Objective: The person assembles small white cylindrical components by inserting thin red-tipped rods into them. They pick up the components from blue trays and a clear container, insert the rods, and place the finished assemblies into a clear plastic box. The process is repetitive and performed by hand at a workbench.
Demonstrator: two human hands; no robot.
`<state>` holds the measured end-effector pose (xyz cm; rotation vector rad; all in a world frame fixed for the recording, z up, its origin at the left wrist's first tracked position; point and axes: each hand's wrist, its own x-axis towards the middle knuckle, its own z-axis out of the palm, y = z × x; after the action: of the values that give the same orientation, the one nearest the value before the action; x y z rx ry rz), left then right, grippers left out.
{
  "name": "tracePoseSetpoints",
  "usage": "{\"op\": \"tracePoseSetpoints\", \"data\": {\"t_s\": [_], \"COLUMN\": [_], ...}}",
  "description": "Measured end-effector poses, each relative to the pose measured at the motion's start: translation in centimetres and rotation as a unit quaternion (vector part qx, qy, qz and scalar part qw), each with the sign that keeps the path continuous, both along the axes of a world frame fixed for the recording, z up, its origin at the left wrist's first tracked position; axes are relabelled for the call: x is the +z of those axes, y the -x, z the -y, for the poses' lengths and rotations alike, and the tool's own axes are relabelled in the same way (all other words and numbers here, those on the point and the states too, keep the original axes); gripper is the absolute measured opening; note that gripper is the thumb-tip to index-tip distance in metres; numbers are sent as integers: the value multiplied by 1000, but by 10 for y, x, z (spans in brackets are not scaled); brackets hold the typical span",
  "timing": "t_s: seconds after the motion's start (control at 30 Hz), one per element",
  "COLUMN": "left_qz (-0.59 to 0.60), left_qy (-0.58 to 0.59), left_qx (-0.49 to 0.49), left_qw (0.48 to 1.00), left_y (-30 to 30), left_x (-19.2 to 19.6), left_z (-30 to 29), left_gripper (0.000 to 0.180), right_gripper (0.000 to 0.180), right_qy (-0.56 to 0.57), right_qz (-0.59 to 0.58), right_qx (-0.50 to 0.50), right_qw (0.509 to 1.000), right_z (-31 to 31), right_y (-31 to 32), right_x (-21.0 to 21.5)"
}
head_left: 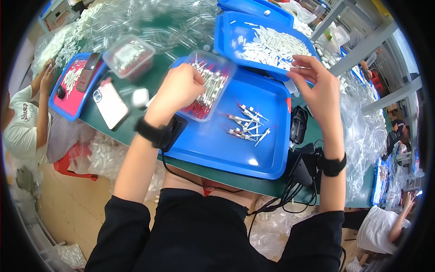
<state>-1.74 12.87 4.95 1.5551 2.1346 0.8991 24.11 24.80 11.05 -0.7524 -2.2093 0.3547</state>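
My left hand (pixel 180 89) is closed, its fingers curled together over the left side of a clear plastic box (pixel 230 68). Whatever it pinches is hidden. Inside the box lie many thin white pieces with red ends (pixel 213 86). My right hand (pixel 317 85) hovers at the front right edge of an upper blue tray (pixel 220 34), thumb and fingers apart, with nothing visible in them. Short white tubes (pixel 274 45) fill that tray. Below, a larger blue tray (pixel 217 156) holds a loose pile of white pieces with thin red wires (pixel 248 122), and the box sits at its left.
Left of the trays are a second clear box (pixel 129 56), a phone (pixel 110 105) and a small white case (pixel 141 97). A black object (pixel 298 124) lies at the right. Clear tubes (pixel 167 27) cover the far table. A co-worker (pixel 27 122) sits left, beside another blue tray (pixel 72 115).
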Motion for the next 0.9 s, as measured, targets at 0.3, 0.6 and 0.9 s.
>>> {"op": "tracePoseSetpoints", "data": {"t_s": [0.3,0.6,0.9], "left_qz": [-68,-18,27], "left_qy": [-14,-227,-357], "left_qx": [-47,-16,-181], "left_qw": [996,974,916], "left_y": [-4,-29,-98], "left_x": [-8,19,60], "left_z": [2,20,69], "left_gripper": [16,9,11], "right_gripper": [24,19,22], "right_qy": [85,117,182], "right_qz": [43,-12,-123], "right_qx": [19,-1,118], "right_qw": [995,993,969], "right_z": [51,73,106], "right_y": [-18,-30,-25], "right_x": [0,-5,14]}}
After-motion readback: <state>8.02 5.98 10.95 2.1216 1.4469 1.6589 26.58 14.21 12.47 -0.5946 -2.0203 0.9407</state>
